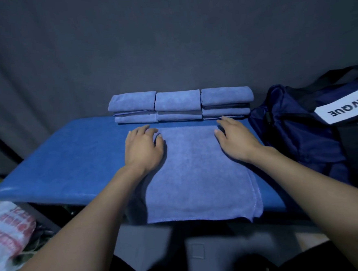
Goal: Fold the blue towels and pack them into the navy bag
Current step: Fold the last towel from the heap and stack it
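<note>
Blue towel (pixel 197 172) lies flat between and under both hands (pixel 143 148)

Flat blue towel (pixel 197 172) beside navy bag (pixel 300 131)

Two bare hands (pixel 143 147) and forearms, no sleeves, rings or watch in view.

The towel (pixel 197 172) at centre is matt, napped terry cloth with a stitched hem. The folded towels (pixel 180 104) at 12 o'clock show the same soft pile. The table (pixel 69 160) has a smooth, faintly glossy padded covering. The navy bag (pixel 305 130) at 3 o'clock is smooth woven fabric with slight sheen. The backdrop (pixel 167 41) is matt cloth.
</note>
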